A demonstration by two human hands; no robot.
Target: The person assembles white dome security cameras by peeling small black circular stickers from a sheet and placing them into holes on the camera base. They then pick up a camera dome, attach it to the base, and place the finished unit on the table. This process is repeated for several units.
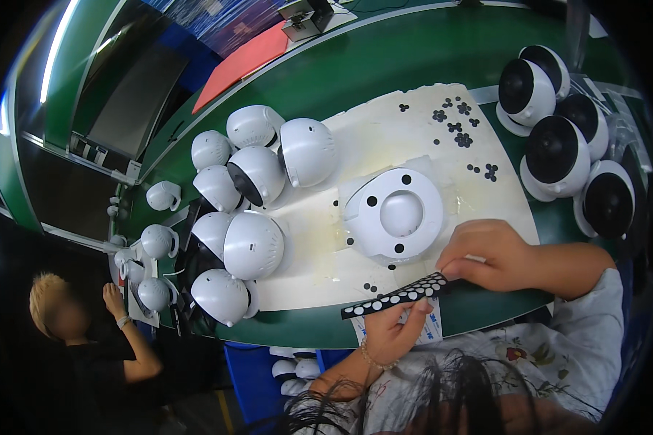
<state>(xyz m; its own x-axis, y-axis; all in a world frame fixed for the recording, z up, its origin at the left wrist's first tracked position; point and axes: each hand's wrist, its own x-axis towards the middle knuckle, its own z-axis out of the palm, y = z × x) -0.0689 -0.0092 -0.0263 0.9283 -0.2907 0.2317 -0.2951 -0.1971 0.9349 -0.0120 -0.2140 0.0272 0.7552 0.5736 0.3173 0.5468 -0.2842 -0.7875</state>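
Note:
My left hand (393,332) holds a black strip with rows of white round spots (395,299) from below, near the table's front edge. Closed in a pinch, my right hand (490,254) meets the strip's right end; its fingertips hide anything small between them. Just beyond my hands, a white round camera-like unit (429,210) lies with its ring-shaped base up. Three black round pads (406,179) sit on that base around the central recess. A white printed sheet (433,328) shows beneath my left hand.
Several white domed units (254,245) crowd the left of the pale work sheet (305,279). More, with black faces (551,150), stand at right. Black dot clusters (463,138) lie far right on the sheet. Another person (116,333) sits at left. A blue bin (243,377) holds white units below.

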